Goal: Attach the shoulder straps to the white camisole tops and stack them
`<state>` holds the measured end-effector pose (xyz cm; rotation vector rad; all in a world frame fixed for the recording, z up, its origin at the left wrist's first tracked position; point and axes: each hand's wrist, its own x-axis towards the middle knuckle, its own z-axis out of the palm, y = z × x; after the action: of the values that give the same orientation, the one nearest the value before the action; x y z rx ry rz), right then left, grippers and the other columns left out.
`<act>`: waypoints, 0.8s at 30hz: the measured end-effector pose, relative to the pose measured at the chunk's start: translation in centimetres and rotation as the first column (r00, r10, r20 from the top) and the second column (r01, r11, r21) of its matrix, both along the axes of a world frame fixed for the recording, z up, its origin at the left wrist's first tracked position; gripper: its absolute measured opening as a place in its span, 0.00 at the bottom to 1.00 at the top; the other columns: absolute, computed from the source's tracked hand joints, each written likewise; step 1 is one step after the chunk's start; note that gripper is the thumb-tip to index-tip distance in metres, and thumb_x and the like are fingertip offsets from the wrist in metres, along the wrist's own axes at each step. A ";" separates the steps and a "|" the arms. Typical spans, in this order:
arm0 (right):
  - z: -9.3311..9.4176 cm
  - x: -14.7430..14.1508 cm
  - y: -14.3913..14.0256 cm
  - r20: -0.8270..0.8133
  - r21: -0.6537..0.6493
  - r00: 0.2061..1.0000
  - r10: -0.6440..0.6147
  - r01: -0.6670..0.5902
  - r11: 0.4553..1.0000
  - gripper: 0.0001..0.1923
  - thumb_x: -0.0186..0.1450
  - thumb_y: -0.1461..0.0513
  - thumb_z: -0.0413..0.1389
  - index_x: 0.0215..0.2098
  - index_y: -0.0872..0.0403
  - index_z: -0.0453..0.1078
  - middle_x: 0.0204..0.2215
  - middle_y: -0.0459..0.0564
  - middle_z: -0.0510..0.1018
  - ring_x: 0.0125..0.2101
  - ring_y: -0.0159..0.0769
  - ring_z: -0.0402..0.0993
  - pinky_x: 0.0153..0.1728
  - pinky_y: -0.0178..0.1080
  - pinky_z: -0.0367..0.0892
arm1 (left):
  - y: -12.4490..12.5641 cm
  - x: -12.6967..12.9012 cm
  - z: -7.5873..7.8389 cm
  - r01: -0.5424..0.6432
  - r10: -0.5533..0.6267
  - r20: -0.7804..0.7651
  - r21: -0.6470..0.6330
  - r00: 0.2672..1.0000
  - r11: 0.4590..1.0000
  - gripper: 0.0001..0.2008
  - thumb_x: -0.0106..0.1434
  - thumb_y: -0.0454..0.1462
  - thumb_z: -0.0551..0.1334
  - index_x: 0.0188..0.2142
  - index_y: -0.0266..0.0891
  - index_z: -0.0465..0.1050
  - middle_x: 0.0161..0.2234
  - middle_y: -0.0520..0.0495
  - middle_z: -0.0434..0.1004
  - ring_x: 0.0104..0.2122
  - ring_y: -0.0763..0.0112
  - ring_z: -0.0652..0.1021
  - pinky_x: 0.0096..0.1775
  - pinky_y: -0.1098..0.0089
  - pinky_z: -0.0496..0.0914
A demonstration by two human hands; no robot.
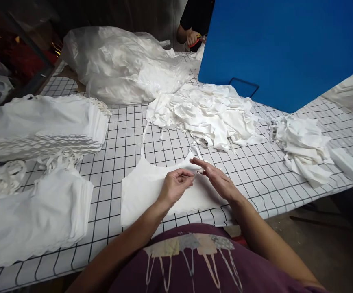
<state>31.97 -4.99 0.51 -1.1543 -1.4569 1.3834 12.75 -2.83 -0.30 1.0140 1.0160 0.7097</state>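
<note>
left hand [174, 186] | right hand [217, 179] | pinch white garment [146, 191] | pinched bit unclear

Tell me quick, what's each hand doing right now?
Left hand: closed, pinching the white garment at its top edge.
Right hand: fingers mostly extended, fingertips at the same spot; a firm grip cannot be told.
</note>
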 end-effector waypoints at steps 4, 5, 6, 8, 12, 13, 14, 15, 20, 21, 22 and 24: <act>-0.7 -0.7 -0.1 -0.113 -0.017 0.993 0.023 -0.025 1.000 0.24 0.75 0.49 0.41 0.65 0.40 0.62 0.65 0.45 0.65 0.67 0.42 0.54 0.68 0.55 0.48 | 0.1 0.4 -0.1 0.067 -0.067 0.034 0.008 0.997 0.998 0.16 0.57 0.40 0.71 0.44 0.37 0.77 0.40 0.42 0.81 0.33 0.70 0.80 0.41 0.65 0.75; -0.7 -0.9 -0.2 -0.114 -0.014 0.993 0.033 -0.035 0.999 0.24 0.74 0.49 0.42 0.65 0.40 0.62 0.66 0.45 0.64 0.68 0.42 0.54 0.68 0.55 0.47 | 0.1 0.6 -0.1 0.067 -0.068 0.039 0.007 0.997 0.998 0.15 0.58 0.41 0.70 0.42 0.36 0.77 0.40 0.42 0.81 0.33 0.70 0.79 0.39 0.65 0.75; -0.7 -1.0 -0.2 -0.100 -0.011 0.994 0.045 -0.046 0.999 0.24 0.74 0.49 0.42 0.65 0.40 0.62 0.66 0.44 0.64 0.68 0.42 0.54 0.68 0.54 0.47 | 0.1 0.7 -0.1 0.059 -0.059 0.041 0.006 0.997 0.998 0.13 0.58 0.41 0.69 0.40 0.36 0.78 0.38 0.42 0.81 0.32 0.71 0.79 0.38 0.66 0.74; -0.5 -0.9 -0.2 -0.039 0.000 0.997 0.069 -0.069 0.998 0.24 0.75 0.49 0.41 0.67 0.40 0.60 0.67 0.44 0.62 0.68 0.41 0.54 0.68 0.54 0.48 | 0.2 0.8 -0.1 0.040 -0.040 0.030 0.008 0.999 0.999 0.11 0.59 0.42 0.68 0.36 0.35 0.77 0.35 0.43 0.81 0.30 0.71 0.78 0.35 0.68 0.73; -0.1 0.2 -0.3 0.258 0.042 0.964 0.071 -0.085 0.995 0.23 0.73 0.50 0.46 0.65 0.43 0.63 0.57 0.50 0.74 0.57 0.44 0.70 0.60 0.54 0.63 | 0.2 0.5 0.1 0.074 -0.071 -0.060 0.055 0.996 0.996 0.10 0.60 0.42 0.67 0.33 0.35 0.77 0.32 0.44 0.81 0.28 0.72 0.76 0.33 0.70 0.71; 0.0 0.5 -0.3 0.348 0.076 0.937 0.021 -0.051 0.996 0.23 0.72 0.51 0.49 0.63 0.45 0.65 0.49 0.52 0.79 0.48 0.43 0.75 0.53 0.52 0.69 | 0.1 0.4 0.2 0.097 -0.087 -0.115 0.087 0.990 0.991 0.10 0.61 0.42 0.66 0.33 0.36 0.77 0.30 0.45 0.80 0.27 0.72 0.76 0.31 0.70 0.70; 0.0 0.8 -0.3 0.428 0.136 0.902 -0.054 -0.005 0.991 0.22 0.72 0.51 0.51 0.61 0.47 0.67 0.41 0.52 0.80 0.40 0.42 0.76 0.46 0.50 0.72 | 0.0 0.4 0.4 0.124 -0.100 -0.182 0.128 0.978 0.984 0.10 0.61 0.41 0.65 0.32 0.36 0.77 0.29 0.46 0.79 0.26 0.72 0.75 0.30 0.70 0.69; 0.0 1.0 -0.3 0.486 0.219 0.863 -0.139 0.034 0.975 0.21 0.71 0.52 0.52 0.59 0.48 0.69 0.35 0.52 0.79 0.35 0.41 0.74 0.41 0.49 0.72 | -0.2 0.4 0.6 0.157 -0.110 -0.254 0.175 0.961 0.972 0.09 0.62 0.41 0.64 0.32 0.36 0.77 0.27 0.47 0.78 0.25 0.71 0.74 0.29 0.70 0.68; 0.2 0.7 0.0 0.572 0.459 0.814 -0.102 -0.215 0.862 0.16 0.70 0.57 0.54 0.55 0.49 0.71 0.47 0.56 0.77 0.49 0.46 0.69 0.48 0.52 0.66 | -0.8 0.7 1.4 0.352 -0.131 -0.485 0.399 0.865 0.847 0.08 0.62 0.33 0.59 0.31 0.38 0.78 0.26 0.49 0.77 0.24 0.71 0.72 0.29 0.70 0.64; 0.2 0.6 0.1 0.583 0.429 0.812 -0.033 -0.273 0.861 0.16 0.71 0.57 0.53 0.55 0.49 0.70 0.47 0.55 0.77 0.49 0.46 0.69 0.49 0.52 0.64 | -0.9 0.7 1.5 0.368 -0.124 -0.507 0.414 0.853 0.833 0.09 0.61 0.32 0.59 0.31 0.39 0.78 0.26 0.49 0.77 0.24 0.71 0.72 0.29 0.70 0.64; 0.1 0.6 0.2 0.592 0.392 0.806 0.018 -0.307 0.867 0.15 0.71 0.58 0.52 0.54 0.49 0.69 0.45 0.54 0.78 0.48 0.45 0.70 0.49 0.52 0.64 | -0.9 0.8 1.6 0.373 -0.114 -0.525 0.420 0.843 0.828 0.09 0.61 0.31 0.59 0.31 0.39 0.78 0.26 0.49 0.77 0.25 0.70 0.73 0.30 0.70 0.64; 0.0 0.7 0.3 0.613 0.335 0.788 0.057 -0.324 0.885 0.11 0.72 0.58 0.52 0.49 0.50 0.71 0.38 0.52 0.78 0.42 0.42 0.71 0.46 0.49 0.63 | -0.9 0.7 1.6 0.368 -0.092 -0.552 0.414 0.829 0.832 0.08 0.62 0.32 0.59 0.33 0.39 0.79 0.26 0.49 0.77 0.26 0.69 0.73 0.30 0.70 0.65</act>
<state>32.69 -4.67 0.50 -1.2151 -2.2507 0.7676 13.44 -3.72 1.32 1.8397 1.1497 0.5070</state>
